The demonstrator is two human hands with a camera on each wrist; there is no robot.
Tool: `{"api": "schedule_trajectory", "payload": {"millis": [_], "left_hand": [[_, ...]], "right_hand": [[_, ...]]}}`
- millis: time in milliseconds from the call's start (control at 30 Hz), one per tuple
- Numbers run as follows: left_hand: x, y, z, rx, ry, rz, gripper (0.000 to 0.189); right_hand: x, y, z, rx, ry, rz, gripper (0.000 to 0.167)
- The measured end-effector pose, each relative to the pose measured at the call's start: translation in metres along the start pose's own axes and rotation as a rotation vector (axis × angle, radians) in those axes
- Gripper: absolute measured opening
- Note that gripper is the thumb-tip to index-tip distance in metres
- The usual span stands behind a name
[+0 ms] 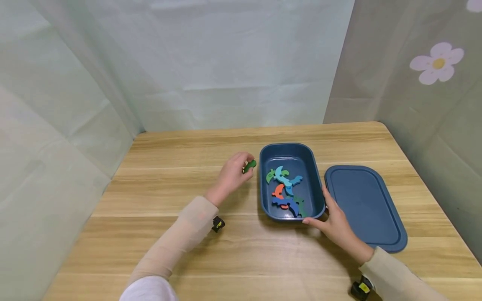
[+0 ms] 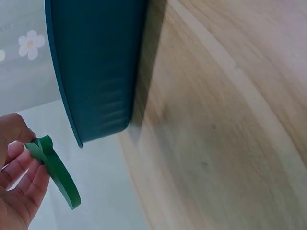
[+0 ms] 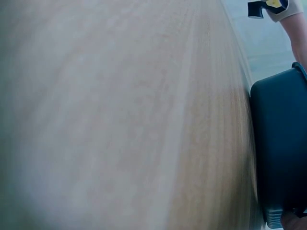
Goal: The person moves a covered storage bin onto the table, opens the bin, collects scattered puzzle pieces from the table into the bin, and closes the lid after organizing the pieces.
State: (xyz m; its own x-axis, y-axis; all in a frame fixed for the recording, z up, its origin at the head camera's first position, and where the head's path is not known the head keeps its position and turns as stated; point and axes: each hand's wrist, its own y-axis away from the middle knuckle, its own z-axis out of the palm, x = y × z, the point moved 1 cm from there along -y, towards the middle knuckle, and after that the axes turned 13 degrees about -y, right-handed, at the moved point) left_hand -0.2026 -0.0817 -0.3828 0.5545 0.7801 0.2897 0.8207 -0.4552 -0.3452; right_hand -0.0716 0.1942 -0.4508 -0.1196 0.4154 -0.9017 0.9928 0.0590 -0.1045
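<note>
Beside the left wall of a dark blue storage box (image 1: 265,184), my left hand (image 1: 232,172) pinches a green curved toy piece (image 1: 249,165) between thumb and fingers. In the left wrist view the green piece (image 2: 60,175) has a knobbed end at the fingertips and a long bowed part hanging free. My right hand (image 1: 336,222) grips the box's near right corner, thumb at the front rim and fingers along the right side. Several flat curved pieces lie inside the box: light blue (image 1: 281,177), orange (image 1: 278,191), dark blue (image 1: 286,203) and green ones, partly overlapping.
To the right of the box a matching dark blue lid (image 1: 367,205) lies flat on the wooden table (image 1: 180,184). Pale cloth walls (image 1: 233,67) stand behind the table and on both sides. My right forearm reaches past the lid's near edge.
</note>
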Motion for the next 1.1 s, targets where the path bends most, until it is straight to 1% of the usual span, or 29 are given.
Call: {"api": "schedule_trajectory", "payload": {"millis": [300, 433, 600, 767, 933, 1000, 1100], "left_hand": [[0.008, -0.005, 0.003, 0.010, 0.012, 0.046, 0.024], [0.012, -0.006, 0.005, 0.003, 0.026, 0.047, 0.023], [0.016, -0.009, 0.007, -0.008, 0.019, 0.052, 0.022], [0.019, -0.014, 0.012, 0.005, 0.027, 0.084, 0.022], [0.023, -0.018, 0.018, -0.013, 0.037, 0.091, 0.025], [0.024, -0.019, 0.020, -0.020, 0.036, 0.103, 0.026], [0.027, -0.020, 0.024, -0.007, 0.026, 0.140, 0.026]], "right_hand": [[0.001, 0.001, 0.000, 0.001, -0.006, 0.007, 0.110], [0.001, 0.001, 0.000, 0.004, -0.005, 0.006, 0.110], [0.000, 0.001, 0.000, 0.005, -0.005, 0.010, 0.109], [0.000, 0.001, -0.001, 0.001, -0.006, 0.018, 0.110], [-0.001, 0.001, 0.000, 0.000, -0.001, 0.015, 0.109], [-0.001, 0.001, 0.001, -0.001, -0.003, 0.013, 0.109], [-0.001, 0.001, 0.001, 0.001, -0.012, 0.004, 0.109]]}}
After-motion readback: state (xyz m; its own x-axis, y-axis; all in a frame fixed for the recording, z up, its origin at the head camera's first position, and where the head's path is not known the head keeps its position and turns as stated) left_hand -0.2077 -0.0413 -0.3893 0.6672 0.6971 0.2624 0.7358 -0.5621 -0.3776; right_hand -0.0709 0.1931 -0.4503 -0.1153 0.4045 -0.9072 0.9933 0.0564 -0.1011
